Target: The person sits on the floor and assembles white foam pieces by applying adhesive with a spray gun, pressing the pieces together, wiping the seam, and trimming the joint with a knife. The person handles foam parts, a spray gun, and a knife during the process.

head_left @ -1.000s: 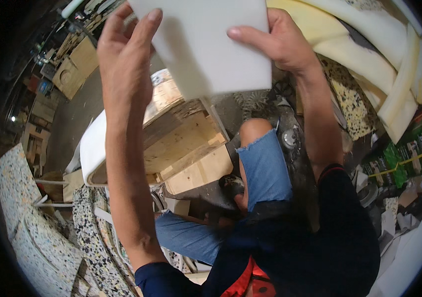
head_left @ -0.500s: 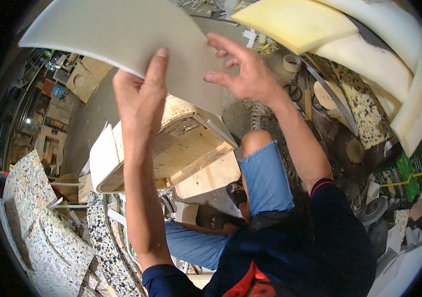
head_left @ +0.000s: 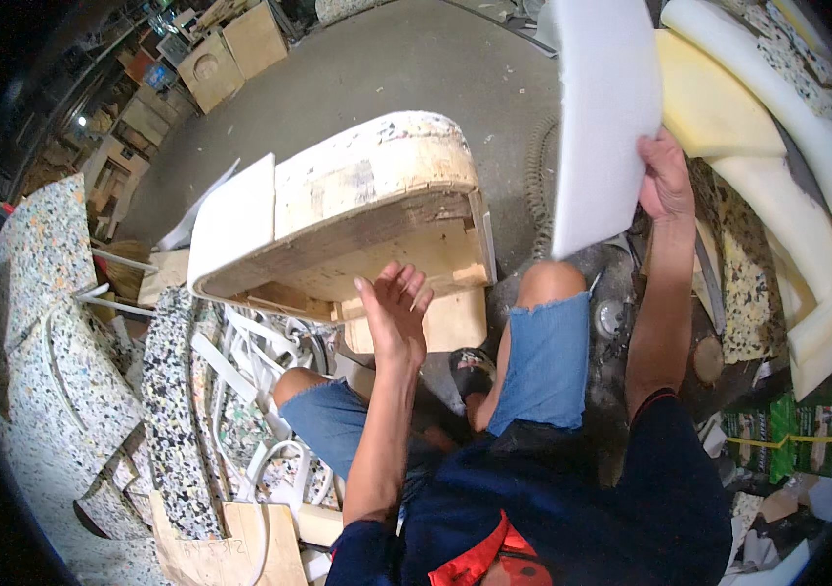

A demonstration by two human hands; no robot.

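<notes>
My right hand grips the right edge of a white foam sheet, which hangs upright beside my knee. Its thumb lies on the near face, and the fingers behind are partly hidden. My left hand is empty, palm up with fingers spread, just in front of a hollow wooden frame. That frame has a rounded end topped with speckled foam. White foam wraps its left end. A pale plywood panel sits below the frame.
Yellow and white foam pieces are heaped at the right. Speckled foam sheets and white offcuts lie at the left. A coiled hose runs along the floor near my knee. Green packages rest at the lower right.
The foam sheet has gone from my left hand to my right and swung over to the right. My left hand has dropped toward the wooden frame. My view has shifted too.
</notes>
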